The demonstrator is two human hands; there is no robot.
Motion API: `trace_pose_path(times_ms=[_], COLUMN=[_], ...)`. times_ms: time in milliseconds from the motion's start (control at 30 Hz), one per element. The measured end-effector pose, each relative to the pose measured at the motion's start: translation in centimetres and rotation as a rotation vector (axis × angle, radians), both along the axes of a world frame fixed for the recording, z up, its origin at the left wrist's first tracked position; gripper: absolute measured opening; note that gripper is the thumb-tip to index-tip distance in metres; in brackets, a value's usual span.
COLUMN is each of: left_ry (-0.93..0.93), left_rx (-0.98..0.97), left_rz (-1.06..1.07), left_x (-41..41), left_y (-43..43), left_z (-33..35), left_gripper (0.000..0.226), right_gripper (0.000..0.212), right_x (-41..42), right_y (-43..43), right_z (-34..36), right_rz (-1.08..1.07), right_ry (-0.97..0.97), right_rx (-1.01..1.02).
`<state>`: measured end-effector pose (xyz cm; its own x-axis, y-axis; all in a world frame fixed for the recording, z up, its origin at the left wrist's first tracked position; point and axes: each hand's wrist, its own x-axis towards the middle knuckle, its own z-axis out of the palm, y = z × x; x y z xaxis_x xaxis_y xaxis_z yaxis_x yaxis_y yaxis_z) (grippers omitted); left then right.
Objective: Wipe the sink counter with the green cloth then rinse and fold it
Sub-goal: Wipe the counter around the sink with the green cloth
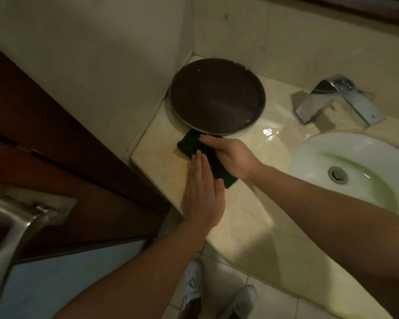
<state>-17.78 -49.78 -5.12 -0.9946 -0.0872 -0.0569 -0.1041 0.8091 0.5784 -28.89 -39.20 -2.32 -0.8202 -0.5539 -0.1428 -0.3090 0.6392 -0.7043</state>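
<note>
Head view: looks down on a beige counter [251,215] in dim light, a wall corner at 12 o'clock.
Cloth [188,145]: dark green, folded into a narrow strip, lying flat on the counter's left end, just left of frame centre. It runs from 10 o'clock to 4 o'clock.
Cloth's far end: meets the rim of the tray; it may be tucked under that rim, but the shadow hides the join.
Right hand [230,156]: flat on the cloth, palm down, fingers straight and together, pointing toward 10 o'clock. It holds nothing; it presses on the strip's far long edge.
Left hand [202,192]: flat, palm down, fingers straight and close together, pointing to 12 o'clock. Fingertips and thumb rest on the cloth's near long edge; the heel lies over the counter's front edge.
Hands: on either side of the strip, a band of green showing between them.
Tray [217,97]: round, dark, with a low rim, at 12 o'clock from the cloth, close to the wall corner.
Sink [313,155]: white oval bowl at 3 o'clock from the cloth, well apart from it, with a metal drain [338,174] in the bottom.
Tap [339,100]: angular chrome, at 1 o'clock from the cloth, behind the sink.
Wet patch [268,132]: shines on the counter between tray and sink.
Door handle [16,224]: brushed metal, at 8 o'clock, on a dark wooden door.
Shoes [194,282]: white, on the tiled floor at 6 o'clock.
</note>
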Motion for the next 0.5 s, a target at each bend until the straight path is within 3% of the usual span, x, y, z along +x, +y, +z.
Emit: trace_pose_path(times_ms=[100,167,333,500], left_ry=[-0.007,0.017,-0.079,-0.044], left_rx=[-0.153,-0.263,-0.458,-0.42], left_rz=[-0.022,-0.1,-0.149,-0.006], left_x=[-2.2,-5.3,-7.9,-6.9], left_y=[0.6,1.7,1.5,-0.6], left_z=[1.2,1.7,-0.1,-0.4], left_gripper=[0.07,0.069,0.078,0.093], right_gripper=[0.053,0.052,0.053,0.053], right_x=[3.1,4.2,4.0,3.8], right_y=[3.4,4.9,5.4,5.6], right_z=[-0.6,-1.9,-3.6,-4.0], right_rz=[-0.355,-0.466,-0.411,-0.396], right_ry=[0.268,0.3,0.333,0.366], right_rx=[0.063,0.162,0.302,0.338])
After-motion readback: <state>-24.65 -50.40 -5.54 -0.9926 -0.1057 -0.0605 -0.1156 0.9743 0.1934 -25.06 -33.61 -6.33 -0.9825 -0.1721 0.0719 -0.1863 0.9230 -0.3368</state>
